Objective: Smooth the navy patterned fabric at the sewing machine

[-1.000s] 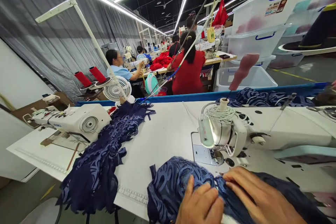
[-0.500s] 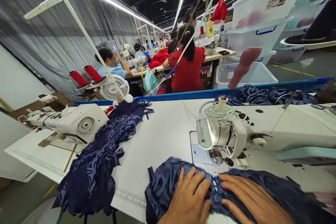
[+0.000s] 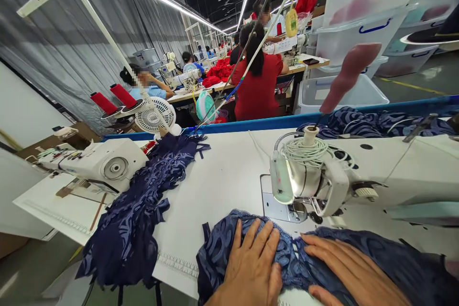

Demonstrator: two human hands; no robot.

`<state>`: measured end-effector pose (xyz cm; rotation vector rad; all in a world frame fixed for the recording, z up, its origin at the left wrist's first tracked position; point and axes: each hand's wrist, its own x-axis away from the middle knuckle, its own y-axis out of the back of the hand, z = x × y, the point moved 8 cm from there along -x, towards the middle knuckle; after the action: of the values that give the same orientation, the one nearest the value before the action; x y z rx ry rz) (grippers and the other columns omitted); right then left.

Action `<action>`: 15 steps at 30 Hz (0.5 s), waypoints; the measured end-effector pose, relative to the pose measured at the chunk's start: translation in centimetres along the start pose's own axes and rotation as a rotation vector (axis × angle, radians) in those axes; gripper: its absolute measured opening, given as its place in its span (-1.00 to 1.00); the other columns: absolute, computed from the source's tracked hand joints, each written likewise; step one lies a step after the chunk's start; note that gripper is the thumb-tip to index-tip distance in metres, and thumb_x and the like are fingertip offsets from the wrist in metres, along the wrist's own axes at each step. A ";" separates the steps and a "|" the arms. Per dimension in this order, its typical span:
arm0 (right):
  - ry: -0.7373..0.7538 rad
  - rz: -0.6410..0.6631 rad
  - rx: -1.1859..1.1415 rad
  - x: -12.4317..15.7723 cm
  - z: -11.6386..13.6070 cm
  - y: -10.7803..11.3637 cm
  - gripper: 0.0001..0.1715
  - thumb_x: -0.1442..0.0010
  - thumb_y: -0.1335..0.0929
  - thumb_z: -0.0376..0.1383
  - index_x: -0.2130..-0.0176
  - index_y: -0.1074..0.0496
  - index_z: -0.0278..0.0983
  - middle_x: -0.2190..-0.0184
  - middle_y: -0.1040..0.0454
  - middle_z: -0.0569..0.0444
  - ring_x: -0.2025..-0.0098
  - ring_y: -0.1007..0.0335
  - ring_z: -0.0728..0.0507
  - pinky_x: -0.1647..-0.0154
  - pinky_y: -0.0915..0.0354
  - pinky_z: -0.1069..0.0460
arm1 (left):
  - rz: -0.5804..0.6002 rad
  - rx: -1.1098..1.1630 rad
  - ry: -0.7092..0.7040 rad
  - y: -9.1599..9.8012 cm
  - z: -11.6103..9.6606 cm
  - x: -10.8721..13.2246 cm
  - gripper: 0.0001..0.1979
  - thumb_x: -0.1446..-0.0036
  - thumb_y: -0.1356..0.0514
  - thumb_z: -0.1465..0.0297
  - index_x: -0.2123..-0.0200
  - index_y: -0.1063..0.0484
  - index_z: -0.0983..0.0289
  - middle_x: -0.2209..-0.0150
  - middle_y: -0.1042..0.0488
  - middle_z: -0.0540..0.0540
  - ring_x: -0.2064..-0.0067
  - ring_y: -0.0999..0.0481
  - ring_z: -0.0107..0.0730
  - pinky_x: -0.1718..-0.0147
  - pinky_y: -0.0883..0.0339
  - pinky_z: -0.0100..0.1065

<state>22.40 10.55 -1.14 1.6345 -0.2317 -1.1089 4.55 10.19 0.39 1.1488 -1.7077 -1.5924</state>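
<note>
Pressing flat on the navy lace piece, the left hand and right hand lay with fingers spread and palms down, pinching nothing, the cloth bunched in the gap between them. That piece sat on the table just in front of the sewing machine, short of its needle plate. Judging by this, the step was smoothing and lining up the lace before stitching; the next move would call for sliding its edge squarely under the presser foot. Left of the machine a heap of navy pieces trailed off the table edge. Beyond the machine, a person in a red top sat at another bench.
</note>
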 end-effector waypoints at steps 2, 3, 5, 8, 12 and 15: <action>-0.005 0.012 -0.012 0.2 -0.2 -0.3 -0.33 -0.20 -0.38 0.08 -0.21 -0.31 -0.08 -0.21 -0.42 0.13 -0.11 -0.46 -0.26 -0.04 -0.40 -0.17 | -0.023 -0.017 0.000 0.2 -0.2 0.0 -0.36 -0.35 -0.05 0.34 -0.43 0.06 0.21 -0.44 0.01 -0.05 -0.40 -0.15 -0.06 -0.32 -0.14 0.23; -0.007 0.012 -0.016 0.3 -0.3 -0.3 -0.32 -0.19 -0.38 0.09 -0.21 -0.31 -0.07 -0.21 -0.42 0.13 -0.11 -0.46 -0.27 -0.04 -0.40 -0.17 | -0.023 -0.022 0.000 0.2 -0.3 0.1 -0.37 -0.36 -0.04 0.34 -0.43 0.06 0.22 -0.44 0.01 -0.04 -0.40 -0.15 -0.06 -0.33 -0.12 0.22; -0.009 0.011 -0.020 0.3 -0.3 -0.3 -0.32 -0.18 -0.39 0.09 -0.21 -0.32 -0.05 -0.20 -0.42 0.13 -0.10 -0.46 -0.28 -0.03 -0.39 -0.17 | -0.008 -0.026 -0.002 0.1 -0.4 0.1 -0.38 -0.37 -0.02 0.32 -0.43 0.07 0.21 -0.44 0.03 -0.06 -0.41 -0.13 -0.07 -0.33 -0.11 0.22; -0.011 -0.003 -0.031 0.0 -0.2 0.2 -0.32 -0.17 -0.40 0.10 -0.20 -0.34 -0.05 -0.18 -0.44 0.12 -0.08 -0.47 -0.27 -0.02 -0.40 -0.15 | 0.006 -0.021 -0.002 0.1 -0.4 0.2 -0.38 -0.39 -0.01 0.30 -0.44 0.09 0.19 -0.45 0.07 -0.07 -0.42 -0.11 -0.09 -0.34 -0.10 0.21; -0.005 -0.052 -0.044 -0.7 0.2 1.6 -0.36 -0.16 -0.40 0.10 -0.15 -0.38 -0.08 -0.12 -0.50 0.12 -0.02 -0.52 -0.24 0.05 -0.43 -0.12 | 0.000 -0.011 0.001 0.3 -0.3 0.2 -0.39 -0.41 0.02 0.30 -0.44 0.13 0.17 -0.45 0.05 -0.09 -0.43 -0.09 -0.12 -0.35 -0.07 0.20; -0.009 -0.076 -0.062 -1.0 0.3 2.1 -0.40 -0.15 -0.41 0.09 -0.11 -0.42 -0.07 -0.07 -0.53 0.13 0.02 -0.54 -0.23 0.06 -0.44 -0.09 | 0.006 -0.001 0.006 0.3 -0.4 0.3 -0.40 -0.42 0.03 0.31 -0.44 0.13 0.16 -0.45 0.04 -0.10 -0.43 -0.07 -0.12 -0.36 -0.03 0.23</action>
<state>22.45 10.21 1.12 1.5944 -0.1411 -1.1702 4.66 9.76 0.71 1.1457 -1.7046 -1.5843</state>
